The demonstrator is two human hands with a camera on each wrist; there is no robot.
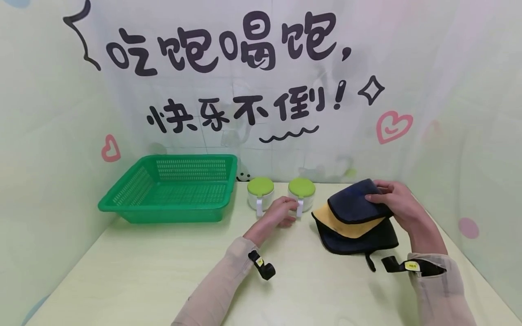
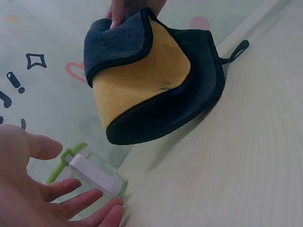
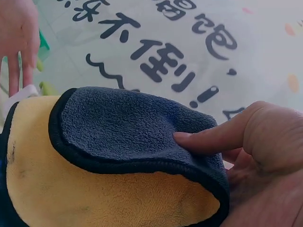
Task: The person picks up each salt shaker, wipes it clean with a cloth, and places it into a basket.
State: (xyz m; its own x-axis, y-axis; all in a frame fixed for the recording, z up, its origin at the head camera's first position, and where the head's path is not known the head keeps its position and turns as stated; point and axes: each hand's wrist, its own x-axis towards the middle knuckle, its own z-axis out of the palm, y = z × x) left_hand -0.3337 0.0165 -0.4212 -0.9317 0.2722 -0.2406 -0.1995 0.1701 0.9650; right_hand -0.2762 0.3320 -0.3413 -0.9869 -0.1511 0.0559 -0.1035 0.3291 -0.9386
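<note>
A folded cloth [image 1: 355,222], dark blue-grey on one side and yellow on the other with black edging, hangs from my right hand [image 1: 401,203]. The thumb presses on its dark upper fold, as the right wrist view shows, with the fingers behind. Its lower layer is close to the table, and a black hanging loop [image 2: 235,52] sticks out from one edge. My left hand [image 1: 281,212] holds nothing; its fingers are relaxed and spread in the left wrist view. It is in front of two glass jars with green lids and white handles, nearest the right-hand jar [image 1: 302,192].
Left of the jars stands a green plastic basket [image 1: 163,215] with slotted walls. The other lidded jar [image 1: 260,190] is between the basket and the right-hand jar. A pale table [image 1: 134,276] lies under everything, with a printed curtain [image 1: 204,90] behind and at the sides.
</note>
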